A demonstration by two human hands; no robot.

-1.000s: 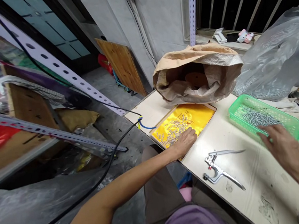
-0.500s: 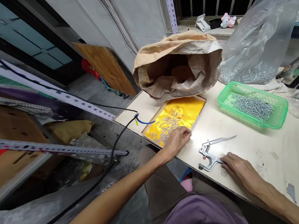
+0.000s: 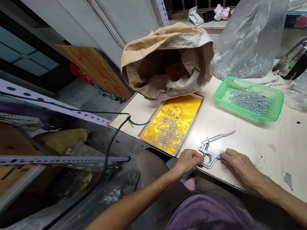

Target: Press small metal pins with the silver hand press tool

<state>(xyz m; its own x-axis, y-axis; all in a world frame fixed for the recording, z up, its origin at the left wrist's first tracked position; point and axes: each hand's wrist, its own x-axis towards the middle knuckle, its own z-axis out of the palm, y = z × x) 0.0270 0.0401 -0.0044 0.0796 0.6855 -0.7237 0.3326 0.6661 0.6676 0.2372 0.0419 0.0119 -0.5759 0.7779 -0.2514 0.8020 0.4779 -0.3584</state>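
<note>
Low at the bench (image 3: 252, 135) edge, left hand (image 3: 189, 160) has left the yellow tray (image 3: 185, 108), fingers pinched at the silver hand-press pliers (image 3: 212, 152); right hand (image 3: 237, 162) steadies them, fingers loosely curled.

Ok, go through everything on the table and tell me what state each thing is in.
Pliers: lying flat, handles spread.
Left hand: closed, fingertips at the pliers' head.
Right hand: resting on the lower handle.
Yellow tray: scattered with metal pins.
Green basket: partly filled with pins.
Paper sack: open.
</note>
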